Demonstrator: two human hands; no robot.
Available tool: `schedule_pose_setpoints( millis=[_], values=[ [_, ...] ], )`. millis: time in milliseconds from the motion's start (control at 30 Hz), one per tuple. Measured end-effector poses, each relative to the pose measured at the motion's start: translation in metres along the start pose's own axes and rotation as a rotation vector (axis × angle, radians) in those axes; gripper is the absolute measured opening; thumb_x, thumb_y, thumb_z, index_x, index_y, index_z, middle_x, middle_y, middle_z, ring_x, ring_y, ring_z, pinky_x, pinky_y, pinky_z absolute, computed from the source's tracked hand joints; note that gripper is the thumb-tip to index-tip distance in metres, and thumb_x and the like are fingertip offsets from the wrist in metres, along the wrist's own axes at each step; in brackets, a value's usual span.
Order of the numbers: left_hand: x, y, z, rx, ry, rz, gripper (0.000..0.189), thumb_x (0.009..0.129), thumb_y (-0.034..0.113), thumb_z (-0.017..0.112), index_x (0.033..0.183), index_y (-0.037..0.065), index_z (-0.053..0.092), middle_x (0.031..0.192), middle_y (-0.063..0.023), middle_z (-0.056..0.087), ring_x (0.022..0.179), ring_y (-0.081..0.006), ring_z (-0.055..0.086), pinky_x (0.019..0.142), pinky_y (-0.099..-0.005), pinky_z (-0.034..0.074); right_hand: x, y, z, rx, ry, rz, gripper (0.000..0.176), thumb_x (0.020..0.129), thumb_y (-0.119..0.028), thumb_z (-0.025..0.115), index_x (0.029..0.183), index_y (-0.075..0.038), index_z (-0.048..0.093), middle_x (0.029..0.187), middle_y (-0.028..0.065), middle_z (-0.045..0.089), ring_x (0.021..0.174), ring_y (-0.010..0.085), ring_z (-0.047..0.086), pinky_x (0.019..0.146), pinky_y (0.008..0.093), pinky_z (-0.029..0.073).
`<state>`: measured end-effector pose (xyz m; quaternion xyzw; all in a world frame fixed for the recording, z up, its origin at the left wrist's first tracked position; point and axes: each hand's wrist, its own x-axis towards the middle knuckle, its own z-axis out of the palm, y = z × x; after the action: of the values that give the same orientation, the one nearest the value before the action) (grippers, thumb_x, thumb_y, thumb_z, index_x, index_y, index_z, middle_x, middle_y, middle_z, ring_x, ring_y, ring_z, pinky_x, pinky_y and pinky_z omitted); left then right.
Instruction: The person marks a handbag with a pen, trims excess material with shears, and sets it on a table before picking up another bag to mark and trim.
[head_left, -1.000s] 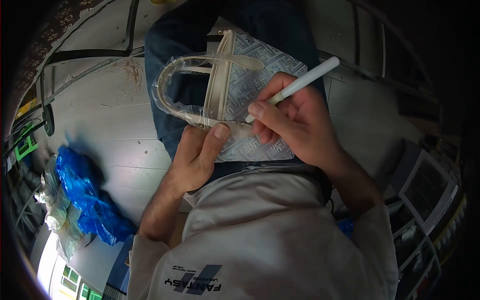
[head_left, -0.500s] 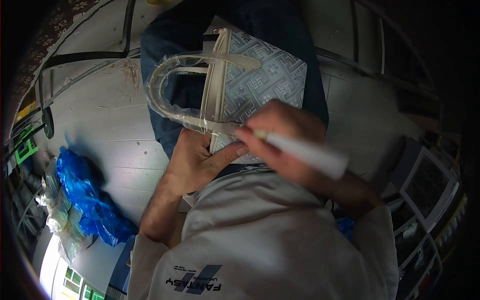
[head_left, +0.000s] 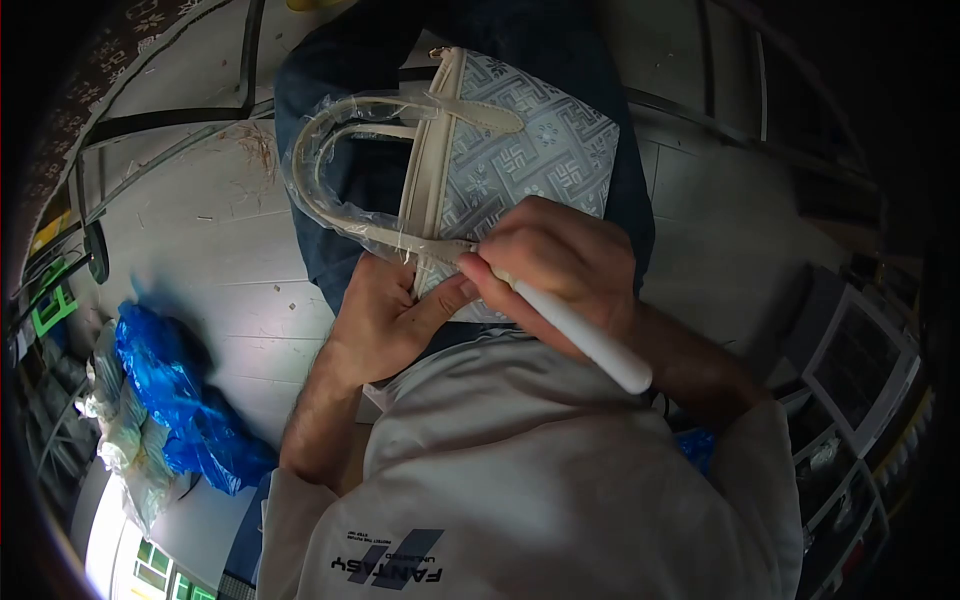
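Observation:
A handbag with a grey-and-white geometric pattern and cream trim lies across the lap, its opening toward the left. Its cream handles loop out to the left, wrapped in clear plastic film. My left hand is closed on the bag's near corner, thumb on top and the other fingers mostly hidden beneath. In my right hand is a white pen-shaped tool, gripped like a pen. Its working end is hidden by my fingers, which are at the near handle's stitched tab.
Blue plastic bags and whitish plastic bags lie at the left. Dark metal frame bars cross the upper left. A grey-white rack stands at the right. Scraps of thread litter the tiled floor.
The white tool, blurred before, now shows sharply, and its rear end has swung down and left. My right hand has shifted slightly left; my left hand keeps its hold on the handbag.

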<state>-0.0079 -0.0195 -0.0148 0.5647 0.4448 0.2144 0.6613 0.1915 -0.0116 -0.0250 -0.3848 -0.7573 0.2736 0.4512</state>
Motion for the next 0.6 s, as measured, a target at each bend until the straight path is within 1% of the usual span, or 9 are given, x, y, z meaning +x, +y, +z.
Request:
schedule_pose_setpoints(
  millis=[67,100,133,200,333,400,467,533,600],
  values=[
    [0.000,0.001,0.000,-0.071,-0.005,-0.033,0.020,0.094,0.007,0.067,0.111,-0.004,0.068,0.097,-0.0064,0.071,0.088,-0.0108,0.061,0.077,-0.0271,0.051,0.007,-0.008,-0.016,0.221,-0.199,0.446,0.014,0.089,-0.004,0.072,0.087,-0.003,0.058,0.073,0.0052,0.062,0.060,0.0053,0.057,0.050,0.0210,0.046],
    [-0.002,0.001,0.001,-0.072,-0.006,-0.035,0.020,0.094,0.007,0.067,0.111,-0.004,0.068,0.097,-0.0064,0.071,0.088,-0.0108,0.061,0.077,-0.0271,0.051,0.010,-0.006,-0.019,0.556,-0.181,0.776,0.010,0.092,-0.003,0.068,0.091,-0.003,0.057,0.074,0.0037,0.062,0.059,0.0039,0.056,0.051,0.0190,0.044],
    [-0.002,0.000,0.002,-0.066,-0.011,-0.042,0.020,0.094,0.007,0.067,0.111,-0.004,0.068,0.097,-0.0066,0.072,0.088,-0.0106,0.061,0.077,-0.0271,0.051,0.014,-0.006,-0.023,0.557,-0.179,0.775,0.010,0.092,-0.003,0.068,0.091,-0.003,0.057,0.074,0.0037,0.062,0.059,0.0039,0.056,0.051,0.0190,0.044],
    [-0.001,0.002,0.002,-0.059,-0.018,-0.046,0.019,0.094,0.007,0.067,0.110,-0.004,0.068,0.098,-0.0069,0.072,0.088,-0.0104,0.061,0.077,-0.0271,0.051,0.020,-0.005,-0.032,0.771,-0.213,0.932,0.009,0.094,-0.003,0.065,0.094,-0.003,0.057,0.075,0.0021,0.061,0.061,0.0016,0.055,0.052,0.0173,0.044],
    [0.001,0.007,0.001,-0.066,-0.035,-0.086,0.019,0.094,0.006,0.067,0.111,-0.004,0.068,0.099,-0.0073,0.072,0.090,-0.0107,0.062,0.078,-0.0273,0.051,0.017,-0.003,-0.030,0.765,-0.218,0.942,0.009,0.093,-0.003,0.066,0.094,-0.003,0.057,0.076,0.0015,0.061,0.064,0.0015,0.056,0.053,0.0165,0.044],
    [-0.001,0.009,-0.001,-0.013,-0.039,-0.070,0.020,0.094,0.006,0.067,0.111,-0.004,0.068,0.100,-0.0073,0.072,0.091,-0.0109,0.062,0.079,-0.0273,0.051,0.011,-0.002,-0.027,0.327,-0.230,0.458,0.010,0.091,-0.003,0.069,0.094,-0.002,0.059,0.075,0.0018,0.061,0.065,0.0028,0.058,0.051,0.0184,0.044],
    [-0.001,0.012,-0.001,-0.053,-0.050,-0.027,0.020,0.094,0.007,0.068,0.110,-0.004,0.068,0.100,-0.0070,0.072,0.091,-0.0106,0.062,0.079,-0.0270,0.051,0.011,-0.007,-0.026,0.367,-0.178,0.488,0.012,0.088,-0.003,0.072,0.092,-0.002,0.060,0.075,0.0019,0.061,0.066,0.0038,0.059,0.051,0.0213,0.046],
    [0.001,0.012,-0.001,-0.040,-0.054,-0.048,0.020,0.093,0.006,0.069,0.110,-0.004,0.068,0.100,-0.0072,0.072,0.091,-0.0109,0.062,0.080,-0.0273,0.051,0.010,-0.007,-0.025,0.530,-0.133,0.697,0.013,0.087,-0.003,0.073,0.090,-0.002,0.061,0.074,0.0015,0.060,0.066,0.0039,0.058,0.053,0.0237,0.047],
    [0.004,0.011,-0.004,-0.021,-0.065,-0.066,0.021,0.093,0.006,0.069,0.111,-0.004,0.068,0.100,-0.0073,0.072,0.092,-0.0111,0.063,0.080,-0.0276,0.052,0.002,0.000,-0.016,-0.001,-0.060,0.004,0.013,0.087,-0.004,0.073,0.090,-0.001,0.060,0.076,0.0023,0.061,0.067,0.0048,0.060,0.054,0.0234,0.049]
  ],
)
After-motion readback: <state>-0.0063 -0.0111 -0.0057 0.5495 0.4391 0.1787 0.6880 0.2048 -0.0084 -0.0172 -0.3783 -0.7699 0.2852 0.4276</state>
